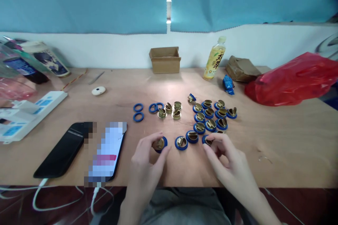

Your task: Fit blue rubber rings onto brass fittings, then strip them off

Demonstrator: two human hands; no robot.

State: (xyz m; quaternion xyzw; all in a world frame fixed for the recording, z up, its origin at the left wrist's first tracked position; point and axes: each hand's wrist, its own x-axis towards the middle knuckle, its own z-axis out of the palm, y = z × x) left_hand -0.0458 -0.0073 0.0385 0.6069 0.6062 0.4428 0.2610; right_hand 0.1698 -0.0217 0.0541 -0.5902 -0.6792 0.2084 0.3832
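My left hand (145, 160) is closed, with thumb and fingers pinching a round brass fitting with a blue ring (160, 144) tilted on its edge. Thumb and forefinger of my right hand (232, 163) close round another blue-ringed brass fitting (207, 140) at the front of the group; my fingers partly cover it. Between my hands lies a separate ringed fitting (181, 142). Several more ringed fittings (199, 127) stand in rough rows beyond my right hand. Further back are several brass fittings without blue rings (176, 114) and several loose blue rings (138, 116).
Two phones lie at left, a dark one (64, 151) and a lit one (108, 154), both on cables. Behind them is a white power strip (39, 112). A cardboard box (166, 65), a drink bottle (215, 58) and a red plastic bag (290, 81) stand along the back.
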